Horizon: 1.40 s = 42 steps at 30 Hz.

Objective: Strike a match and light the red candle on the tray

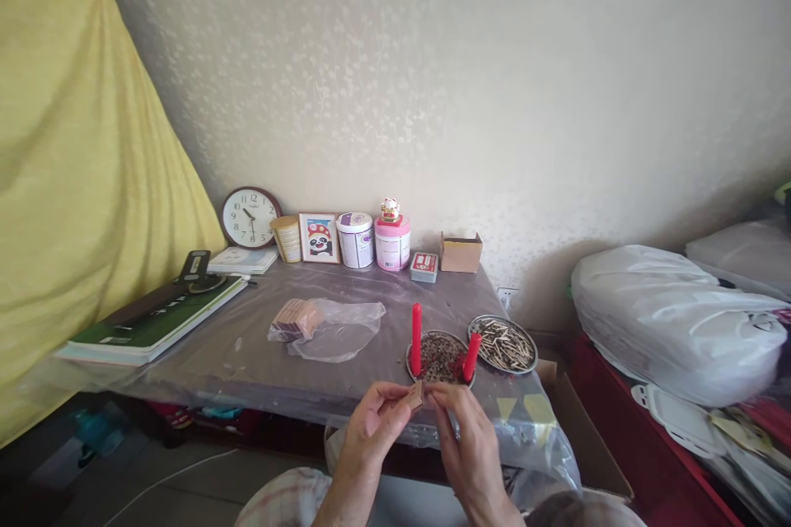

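Note:
My left hand (378, 422) is closed round a small tan matchbox (418, 397), held at the table's front edge. Close beside it on the right, the fingers of my right hand (461, 428) are pinched together; whatever they hold is too small to make out. Just beyond my hands, two red candles, a tall one (416, 338) and a short tilted one (472, 357), stand in a round dish (440, 346) of dark grains. A round plate (532, 352) to the right carries many matchsticks (503, 343).
A stack of matchboxes (297, 317) lies in clear plastic at mid-table. Along the wall stand a clock (250, 217), a panda picture (320, 239), two tubs, a red-lidded tin (423, 267) and a cardboard box (461, 254). A green book (148, 321) lies left. White bags (673, 321) sit right.

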{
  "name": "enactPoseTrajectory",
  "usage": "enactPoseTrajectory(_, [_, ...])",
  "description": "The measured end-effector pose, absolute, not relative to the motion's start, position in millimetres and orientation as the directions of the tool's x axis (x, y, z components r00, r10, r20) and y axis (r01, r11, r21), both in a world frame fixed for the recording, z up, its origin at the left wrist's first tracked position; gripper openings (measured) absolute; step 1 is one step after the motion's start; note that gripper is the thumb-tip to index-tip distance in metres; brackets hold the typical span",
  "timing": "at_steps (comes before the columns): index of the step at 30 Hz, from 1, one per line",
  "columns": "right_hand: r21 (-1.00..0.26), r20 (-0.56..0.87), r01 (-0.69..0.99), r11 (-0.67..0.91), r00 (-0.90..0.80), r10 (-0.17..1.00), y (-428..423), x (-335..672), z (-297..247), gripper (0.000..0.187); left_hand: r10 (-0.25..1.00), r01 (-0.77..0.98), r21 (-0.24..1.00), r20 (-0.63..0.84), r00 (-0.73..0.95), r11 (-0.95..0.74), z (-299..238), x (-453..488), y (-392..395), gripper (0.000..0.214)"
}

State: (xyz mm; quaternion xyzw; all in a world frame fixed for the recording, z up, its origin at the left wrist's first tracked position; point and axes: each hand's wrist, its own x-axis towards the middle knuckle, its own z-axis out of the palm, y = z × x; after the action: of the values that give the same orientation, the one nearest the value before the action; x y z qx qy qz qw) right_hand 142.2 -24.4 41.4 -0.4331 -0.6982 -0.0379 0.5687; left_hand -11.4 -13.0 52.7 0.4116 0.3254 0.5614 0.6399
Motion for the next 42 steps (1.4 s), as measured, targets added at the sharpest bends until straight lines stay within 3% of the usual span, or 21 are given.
enactPoseTrajectory(3, [-0.52,0.795,0.698,0.492,0.185,0.578,-9.1,151.8,25.3,0.009,0.991,-0.464,0.884,0.009,0.132,0.053,57.0,-11.2,-13.7,0.033])
enactPoseTrajectory(6, [-0.617,0.749,0.646,0.449,0.307,0.588,-8.4,159.0,24.9,0.004,0.994,-0.449,0.891,-0.014,0.108,0.061,59.1,-12.0,-13.2,0.034])
enactPoseTrajectory(16, [-0.742,0.652,0.51,0.435,0.397,0.646,-16.4,155.5,45.2,0.01,0.999,-0.438,0.899,-0.043,-0.025,0.028,60.1,-23.9,-7.5,0.033])
enactPoseTrajectory(24, [-0.916,0.387,0.13,0.379,0.534,0.752,-15.5,149.7,56.1,0.019,0.996,-0.496,0.868,-0.049,-0.068,0.008,64.0,-31.6,-3.3,0.034])
enactPoseTrajectory(32, [-0.945,0.206,-0.105,0.31,0.544,0.813,-12.6,148.3,65.6,0.024,0.996,-0.51,0.86,-0.053,-0.077,0.006,63.2,-30.7,-2.7,0.033])
enactPoseTrajectory(42, [-0.911,0.204,-0.2,0.361,0.542,0.815,-5.1,143.8,78.5,0.026,0.995,-0.54,0.841,-0.075,-0.065,0.027,60.4,-31.9,-1.0,0.033])
